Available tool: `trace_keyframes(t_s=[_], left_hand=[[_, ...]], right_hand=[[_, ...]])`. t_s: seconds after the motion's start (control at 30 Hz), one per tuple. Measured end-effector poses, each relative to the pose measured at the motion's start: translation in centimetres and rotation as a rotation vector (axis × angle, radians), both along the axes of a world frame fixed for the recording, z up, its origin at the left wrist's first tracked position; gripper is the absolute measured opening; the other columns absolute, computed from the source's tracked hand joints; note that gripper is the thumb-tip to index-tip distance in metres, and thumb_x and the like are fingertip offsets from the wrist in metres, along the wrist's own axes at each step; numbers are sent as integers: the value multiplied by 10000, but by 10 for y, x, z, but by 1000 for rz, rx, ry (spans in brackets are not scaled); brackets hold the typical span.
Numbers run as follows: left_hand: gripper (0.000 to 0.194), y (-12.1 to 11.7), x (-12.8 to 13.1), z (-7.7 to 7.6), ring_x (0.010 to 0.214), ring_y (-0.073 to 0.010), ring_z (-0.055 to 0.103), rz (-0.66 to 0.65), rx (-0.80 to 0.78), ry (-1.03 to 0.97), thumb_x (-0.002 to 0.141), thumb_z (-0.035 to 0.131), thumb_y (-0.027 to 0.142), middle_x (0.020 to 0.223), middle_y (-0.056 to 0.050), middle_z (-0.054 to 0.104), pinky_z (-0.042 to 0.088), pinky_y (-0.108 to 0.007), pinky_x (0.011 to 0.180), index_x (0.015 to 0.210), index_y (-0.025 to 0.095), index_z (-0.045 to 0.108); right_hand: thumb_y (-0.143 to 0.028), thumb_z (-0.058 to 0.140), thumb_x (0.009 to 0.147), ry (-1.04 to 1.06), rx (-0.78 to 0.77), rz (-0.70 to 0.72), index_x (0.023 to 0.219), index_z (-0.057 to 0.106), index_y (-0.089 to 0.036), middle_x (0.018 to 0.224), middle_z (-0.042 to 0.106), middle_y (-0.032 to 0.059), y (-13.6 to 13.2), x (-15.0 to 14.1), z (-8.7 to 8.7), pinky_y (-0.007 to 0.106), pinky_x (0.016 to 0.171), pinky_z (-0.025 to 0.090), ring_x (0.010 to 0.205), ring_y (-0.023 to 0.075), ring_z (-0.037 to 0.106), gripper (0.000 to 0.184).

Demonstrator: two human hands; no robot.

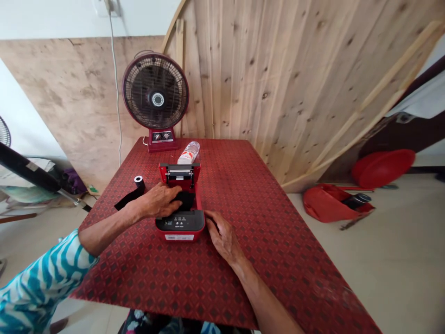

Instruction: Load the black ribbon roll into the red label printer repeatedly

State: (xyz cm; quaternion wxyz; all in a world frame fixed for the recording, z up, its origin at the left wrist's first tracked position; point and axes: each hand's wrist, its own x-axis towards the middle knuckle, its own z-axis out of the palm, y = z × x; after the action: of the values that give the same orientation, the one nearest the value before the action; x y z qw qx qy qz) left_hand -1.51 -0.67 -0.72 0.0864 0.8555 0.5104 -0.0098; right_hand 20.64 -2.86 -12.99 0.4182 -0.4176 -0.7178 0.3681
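A: Where does the red label printer [181, 218] sit?

B: On the counter [264, 218], near its middle, lid [180, 175] swung up and back. The left hand [160, 200] reaches into the open bay, fingers curled over something black [186, 199] there; whether that grip is actually clenched on it cannot be told. The right hand [222, 237] lies flat against the printer's right front corner, its grip released, touching the casing only.

A: How would the printer handle?

B: It looks like a stiff plastic shell, smooth and probably light enough to slide on the patterned cloth, so bracing it at the base seems sensible. The hinged lid is likely the fragile part; better to take hold of the body low on both sides.

A: Anything in the bay?

B: Only the black piece under the left fingers shows; the rest is hidden by the hand. Just left of the printer lies a black strip [129, 197] with a small roll core [139, 180] standing at its far end.

A: And behind?

B: A plastic water bottle [188, 152] lies on its side just behind the lid, contents unclear. A red table fan [155, 98] stands at the counter's far edge.
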Motion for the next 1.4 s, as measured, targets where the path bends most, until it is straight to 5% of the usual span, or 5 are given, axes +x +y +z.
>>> trace_keyframes(t_s=[0.2,0.43,0.57,0.9,1.4], left_hand=[[211,-3,-3,0,713,-227,653,46,28,-80,895,458,269,794,-87,680,441,-311,661,1019,148,578],[126,-4,-13,-15,711,-160,644,86,85,-357,855,531,246,779,-14,685,449,-252,652,897,192,637],[108,-14,-13,-15,799,-167,652,19,231,-465,843,571,213,840,-25,704,471,-279,759,886,189,667],[140,-50,-21,-22,918,-169,683,-143,295,-449,902,534,227,967,-19,747,335,-428,1074,951,212,664],[190,-69,-29,-32,865,-161,626,-310,646,-310,915,519,209,919,-38,707,375,-415,1022,1029,215,671]], right_hand=[[-277,418,904,71,36,-81,1094,616,-238,1072,686,75,6,0,5,389,944,506,1019,194,647,278],[-492,500,865,363,42,-120,1256,543,-260,1340,565,78,69,-24,59,444,1063,411,1191,231,559,457],[-563,510,841,441,-13,-73,1193,594,-266,1254,634,44,97,-49,79,437,1098,369,1197,221,552,468],[-584,499,835,461,31,-97,1090,654,-271,1211,673,18,89,-59,76,424,1079,378,1216,218,547,432],[-501,491,845,404,86,-108,964,678,-245,1089,717,25,83,-55,76,378,975,439,1068,204,608,338]])
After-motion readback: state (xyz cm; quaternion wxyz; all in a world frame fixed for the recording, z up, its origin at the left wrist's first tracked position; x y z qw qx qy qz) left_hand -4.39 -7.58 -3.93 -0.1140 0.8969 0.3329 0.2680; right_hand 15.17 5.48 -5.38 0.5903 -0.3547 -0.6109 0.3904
